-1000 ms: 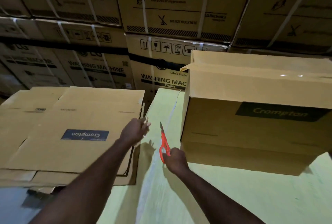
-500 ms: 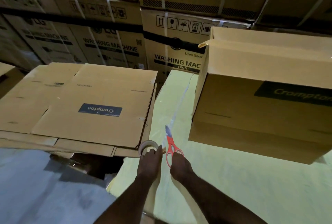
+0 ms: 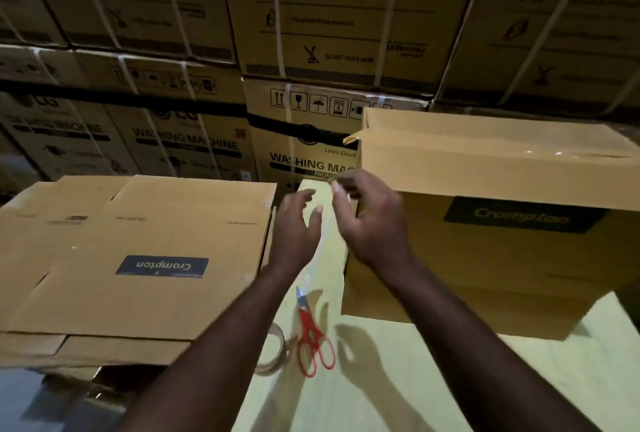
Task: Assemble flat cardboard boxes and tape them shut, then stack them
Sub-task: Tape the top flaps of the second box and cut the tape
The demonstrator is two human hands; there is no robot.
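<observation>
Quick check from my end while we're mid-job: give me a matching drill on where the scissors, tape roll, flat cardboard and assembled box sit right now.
Things
1. scissors
2. tape roll
3. flat cardboard
4. assembled box

Places or states
A. stacked flat on the left
B. standing at the right on the yellow surface
C. red handles, lying on the yellow surface
D. partly hidden behind the left forearm

Pairs: 1-C, 2-D, 3-A, 4-B

tape roll [image 3: 272, 367] — half hidden by forearm [image 3: 221, 345] | assembled box [image 3: 485, 258] — cut off right
</observation>
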